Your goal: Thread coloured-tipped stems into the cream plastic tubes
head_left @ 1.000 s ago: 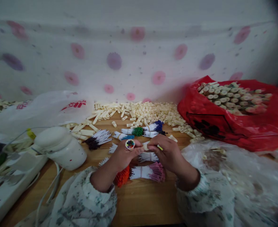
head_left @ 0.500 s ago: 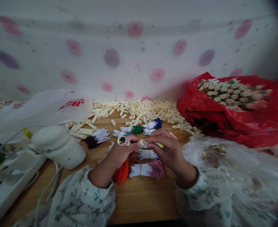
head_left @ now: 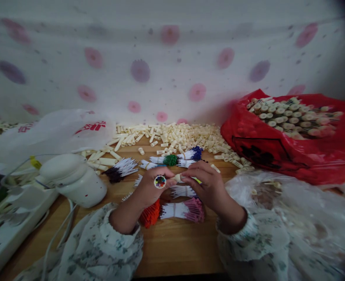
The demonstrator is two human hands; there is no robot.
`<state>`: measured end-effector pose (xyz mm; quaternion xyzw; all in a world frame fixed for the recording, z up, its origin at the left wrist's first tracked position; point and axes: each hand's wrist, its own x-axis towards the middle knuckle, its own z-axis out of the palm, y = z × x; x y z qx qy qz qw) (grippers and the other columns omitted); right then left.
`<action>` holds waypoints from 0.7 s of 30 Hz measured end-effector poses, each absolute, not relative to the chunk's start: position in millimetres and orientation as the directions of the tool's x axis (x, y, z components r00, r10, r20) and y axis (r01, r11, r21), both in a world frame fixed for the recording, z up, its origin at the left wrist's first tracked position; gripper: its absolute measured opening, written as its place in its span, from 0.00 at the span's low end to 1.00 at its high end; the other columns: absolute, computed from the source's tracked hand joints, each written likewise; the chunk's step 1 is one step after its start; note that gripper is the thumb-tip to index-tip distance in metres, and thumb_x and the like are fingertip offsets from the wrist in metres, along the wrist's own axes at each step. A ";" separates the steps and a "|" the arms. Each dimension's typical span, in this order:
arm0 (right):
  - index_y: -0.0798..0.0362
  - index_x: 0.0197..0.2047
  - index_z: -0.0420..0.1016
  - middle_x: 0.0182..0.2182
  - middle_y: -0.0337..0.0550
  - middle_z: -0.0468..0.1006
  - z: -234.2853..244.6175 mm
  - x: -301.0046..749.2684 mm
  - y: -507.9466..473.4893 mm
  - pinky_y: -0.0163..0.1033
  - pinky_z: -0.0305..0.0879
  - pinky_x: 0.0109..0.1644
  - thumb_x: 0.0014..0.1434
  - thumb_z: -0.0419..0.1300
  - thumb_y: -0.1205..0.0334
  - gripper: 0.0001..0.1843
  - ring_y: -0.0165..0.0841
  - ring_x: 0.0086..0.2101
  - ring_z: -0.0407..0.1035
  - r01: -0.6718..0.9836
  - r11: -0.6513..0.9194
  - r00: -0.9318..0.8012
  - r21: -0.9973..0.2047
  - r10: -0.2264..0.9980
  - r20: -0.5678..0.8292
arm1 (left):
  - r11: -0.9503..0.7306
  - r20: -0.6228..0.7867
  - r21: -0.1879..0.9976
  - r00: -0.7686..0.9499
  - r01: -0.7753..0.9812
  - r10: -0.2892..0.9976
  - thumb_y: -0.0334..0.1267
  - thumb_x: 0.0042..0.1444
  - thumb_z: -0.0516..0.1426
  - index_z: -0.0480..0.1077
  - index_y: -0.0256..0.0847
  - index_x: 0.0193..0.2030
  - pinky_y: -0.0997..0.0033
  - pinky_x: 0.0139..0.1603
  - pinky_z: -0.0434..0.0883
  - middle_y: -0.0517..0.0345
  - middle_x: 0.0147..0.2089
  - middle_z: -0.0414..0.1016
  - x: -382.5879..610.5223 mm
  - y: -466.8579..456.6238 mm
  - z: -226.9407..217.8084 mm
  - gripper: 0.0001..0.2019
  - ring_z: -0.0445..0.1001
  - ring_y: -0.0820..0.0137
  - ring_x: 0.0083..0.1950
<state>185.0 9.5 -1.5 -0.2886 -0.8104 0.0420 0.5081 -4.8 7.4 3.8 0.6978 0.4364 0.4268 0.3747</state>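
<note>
My left hand [head_left: 150, 189] is curled tight round a little tube [head_left: 159, 182], its mouth packed with coloured tips and facing up at me. My right hand [head_left: 209, 187] pinches a cream sleeve [head_left: 178, 178] at three o'clock of that tube, close beside it. On the table [head_left: 172, 249], a pink-tipped bundle [head_left: 186, 208] lies at six o'clock, loose cream tubes [head_left: 175, 136] are heaped at twelve, and a red bag [head_left: 277, 152] sits at two.
</note>
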 end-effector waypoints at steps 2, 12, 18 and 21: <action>0.54 0.35 0.74 0.29 0.43 0.73 -1.0 184.2 8.4 0.36 0.64 0.35 0.61 0.58 0.64 0.05 0.31 0.32 0.66 0.446 0.826 -0.334 -0.346 0.512 0.791 | -0.369 0.294 0.873 0.259 0.318 0.920 0.40 0.48 0.60 0.70 0.38 0.26 0.73 0.33 0.65 0.60 0.26 0.71 -4.3 6.9 4.0 0.08 0.68 0.71 0.30; 0.54 0.24 0.65 0.22 0.41 0.65 -3.7 168.3 2.4 0.37 0.52 0.30 0.66 0.44 0.61 0.20 0.31 0.25 0.58 0.701 0.671 -0.309 -0.240 0.590 0.746 | -0.476 0.388 0.809 0.296 0.344 0.873 0.38 0.51 0.57 0.65 0.37 0.21 0.75 0.28 0.60 0.63 0.22 0.63 2.5 4.6 4.5 0.11 0.62 0.74 0.26; 0.54 0.27 0.67 0.23 0.40 0.67 -9.1 169.6 5.8 0.35 0.52 0.29 0.68 0.42 0.56 0.22 0.30 0.25 0.61 0.656 0.655 -0.311 -0.375 0.687 0.657 | -0.465 0.388 0.789 0.261 0.402 0.884 0.36 0.50 0.57 0.65 0.37 0.21 0.75 0.28 0.60 0.62 0.22 0.64 1.5 7.6 2.3 0.10 0.62 0.74 0.25; 0.55 0.30 0.68 0.27 0.43 0.69 -9.1 170.9 5.9 0.35 0.54 0.31 0.68 0.41 0.55 0.22 0.31 0.28 0.62 0.639 0.691 -0.354 -0.338 0.654 0.669 | -0.446 0.375 0.802 0.248 0.396 0.893 0.37 0.50 0.58 0.66 0.37 0.22 0.75 0.29 0.60 0.62 0.23 0.66 0.7 9.0 -0.9 0.09 0.64 0.74 0.26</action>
